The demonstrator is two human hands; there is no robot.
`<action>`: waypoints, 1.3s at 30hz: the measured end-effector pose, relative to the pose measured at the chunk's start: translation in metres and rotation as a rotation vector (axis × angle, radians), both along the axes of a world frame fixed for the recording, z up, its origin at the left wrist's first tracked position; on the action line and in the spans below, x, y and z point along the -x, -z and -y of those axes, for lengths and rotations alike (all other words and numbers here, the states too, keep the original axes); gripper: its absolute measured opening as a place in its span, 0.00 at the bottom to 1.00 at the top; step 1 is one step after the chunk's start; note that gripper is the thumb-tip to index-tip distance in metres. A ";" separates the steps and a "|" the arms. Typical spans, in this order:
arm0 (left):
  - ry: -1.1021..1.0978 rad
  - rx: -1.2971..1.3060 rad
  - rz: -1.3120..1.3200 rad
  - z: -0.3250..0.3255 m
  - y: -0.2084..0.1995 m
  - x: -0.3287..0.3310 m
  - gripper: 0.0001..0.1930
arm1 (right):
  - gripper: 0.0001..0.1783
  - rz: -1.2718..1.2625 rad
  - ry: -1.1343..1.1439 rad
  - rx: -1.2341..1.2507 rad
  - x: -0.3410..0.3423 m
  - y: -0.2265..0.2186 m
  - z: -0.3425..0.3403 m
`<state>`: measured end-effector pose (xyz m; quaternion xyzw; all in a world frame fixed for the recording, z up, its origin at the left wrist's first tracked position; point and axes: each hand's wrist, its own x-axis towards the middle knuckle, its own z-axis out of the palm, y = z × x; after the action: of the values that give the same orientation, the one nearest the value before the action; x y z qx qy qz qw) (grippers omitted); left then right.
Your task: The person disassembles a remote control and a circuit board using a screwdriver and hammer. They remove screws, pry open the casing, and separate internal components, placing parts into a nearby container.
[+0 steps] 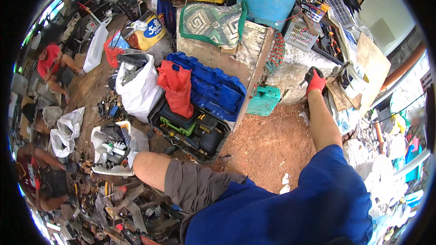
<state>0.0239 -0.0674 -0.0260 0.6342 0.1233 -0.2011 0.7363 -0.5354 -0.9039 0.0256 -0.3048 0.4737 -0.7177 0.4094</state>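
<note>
My right hand [314, 81], in a red glove with dark fingers, reaches out over the pale worn ledge [290, 81]. Its fingers are curled closed; whether they grip something small cannot be made out. Close by are a round whitish container [354, 81] and a wooden board [337, 94]. A grey plastic basket [300, 34] sits farther back on the ledge. To the left of the hand, a green plastic case [264, 100] rests beside a wooden box. My left hand does not show.
A blue toolbox lid [213, 86] stands raised over the toolbox, with a red cloth [175, 88] draped across it. White sacks [138, 86] and a scrap-filled bin [141, 138] stand left. Two people [50, 66] sit at the far left. Loose scrap [131, 208] covers the lower-left floor.
</note>
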 end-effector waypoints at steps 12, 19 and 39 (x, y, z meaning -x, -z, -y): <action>0.043 -0.012 0.005 0.031 0.000 -0.011 0.20 | 0.13 -0.066 -0.340 -0.320 0.128 -0.082 0.173; 0.039 -0.001 -0.002 0.037 0.004 0.000 0.16 | 0.13 -0.101 0.057 -0.060 0.088 -0.052 0.121; -0.187 0.614 0.021 -0.045 -0.019 0.046 0.14 | 0.31 -0.766 -2.168 1.240 -0.498 -0.047 -0.591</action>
<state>-0.0223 -0.0228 -0.0066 0.3705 0.1070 -0.1536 0.9098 -0.0372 -0.3133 0.0728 -0.8497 -0.3334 0.0097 0.4083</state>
